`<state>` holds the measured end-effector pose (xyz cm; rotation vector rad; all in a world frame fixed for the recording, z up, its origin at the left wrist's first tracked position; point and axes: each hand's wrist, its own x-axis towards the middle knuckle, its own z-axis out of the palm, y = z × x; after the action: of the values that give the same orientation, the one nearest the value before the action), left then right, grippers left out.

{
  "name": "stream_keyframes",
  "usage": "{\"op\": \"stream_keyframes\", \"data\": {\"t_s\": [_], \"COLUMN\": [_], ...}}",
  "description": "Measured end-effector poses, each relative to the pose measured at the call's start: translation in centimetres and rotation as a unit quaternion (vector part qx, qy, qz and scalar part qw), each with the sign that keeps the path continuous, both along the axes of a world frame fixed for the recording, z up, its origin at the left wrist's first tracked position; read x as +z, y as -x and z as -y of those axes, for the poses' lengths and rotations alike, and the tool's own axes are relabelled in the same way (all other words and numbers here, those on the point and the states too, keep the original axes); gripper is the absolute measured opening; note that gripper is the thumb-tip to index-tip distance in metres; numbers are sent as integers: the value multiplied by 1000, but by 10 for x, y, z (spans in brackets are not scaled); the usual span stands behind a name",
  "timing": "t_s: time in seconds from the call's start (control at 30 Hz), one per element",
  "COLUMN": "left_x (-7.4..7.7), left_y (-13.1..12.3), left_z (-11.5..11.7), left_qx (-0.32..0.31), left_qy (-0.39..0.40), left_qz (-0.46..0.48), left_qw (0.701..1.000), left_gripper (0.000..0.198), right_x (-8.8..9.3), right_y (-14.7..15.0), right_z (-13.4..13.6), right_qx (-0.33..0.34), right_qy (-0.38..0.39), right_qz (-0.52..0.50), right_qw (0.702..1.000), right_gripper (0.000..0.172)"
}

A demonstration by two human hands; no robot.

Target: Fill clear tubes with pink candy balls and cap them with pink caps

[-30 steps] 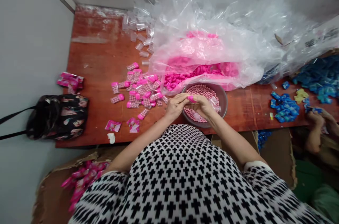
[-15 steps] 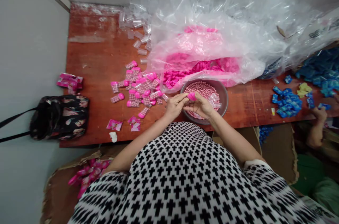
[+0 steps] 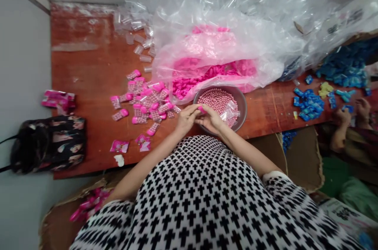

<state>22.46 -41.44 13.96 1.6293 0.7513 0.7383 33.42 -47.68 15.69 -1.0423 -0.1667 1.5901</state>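
Observation:
My left hand (image 3: pixel 186 119) and my right hand (image 3: pixel 212 120) meet over the near left rim of a grey bowl (image 3: pixel 243 111). Between their closed fingertips pokes a small pink cap (image 3: pixel 202 109); whatever is below it is hidden by the fingers. Pink beads (image 3: pixel 215 100) fill the bowl, and several clear plastic tubes (image 3: pixel 230 111) lie on top of them. Left of my hands spreads a pile of small bead-filled bottles with pink caps (image 3: pixel 144 102). Behind the bowl, a plastic bag (image 3: pixel 206 45) lies with its mouth open, full of loose pink caps (image 3: pixel 184 84).
Clear tubes (image 3: pixel 138 41) are scattered at the back. Pink packets (image 3: pixel 59 99) and a dark patterned bag (image 3: pixel 67 136) are at the left. Blue pieces (image 3: pixel 310 104) lie at the right, near another person's hands (image 3: pixel 344 116). Cardboard boxes (image 3: pixel 304 159) stand below the table edge.
The view has shifted, so the table things appear further left. My hands remain together, with the fingers now covering more of the pink cap. The other person's second hand has come into view.

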Motion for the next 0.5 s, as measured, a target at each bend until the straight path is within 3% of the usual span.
{"op": "stream_keyframes", "data": {"t_s": [0.07, 0.13, 0.2, 0.3, 0.37, 0.43, 0.47, 0.5], "left_x": [-2, -3, -3, -7, -14, -21, -24, -26], "left_y": [8, 24, 48, 87, 102, 100, 94, 85], "left_z": [-7, -22, -43, -80, -95, -95, -90, -81], "left_qx": [26, 84, 158, 227, 256, 254, 241, 220], "left_qy": [28, 38, 24, -44, -96, -109, -105, -95], "left_qz": [-6, -16, -29, -40, -55, -68, -72, -74], "left_qw": [999, 996, 987, 972, 960, 959, 962, 968], "left_gripper": [28, 30, 29, 24, 26, 30, 32, 33], "right_x": [-1, -1, -3, -14, -27, -40, -46, -50], "right_y": [-7, -26, -56, -109, -135, -149, -152, -154], "right_z": [-1, 1, 6, 17, 24, 28, 28, 29], "right_qx": [60, 95, 95, 76, 161, 252, 286, 308], "right_qy": [4, 16, 48, 115, 226, 295, 311, 316], "right_qz": [71, 214, 364, 484, 666, 740, 749, 753], "right_qw": [996, 972, 925, 864, 693, 549, 510, 489], "right_gripper": [37, 40, 35, 27, 26, 28, 29, 30]}}
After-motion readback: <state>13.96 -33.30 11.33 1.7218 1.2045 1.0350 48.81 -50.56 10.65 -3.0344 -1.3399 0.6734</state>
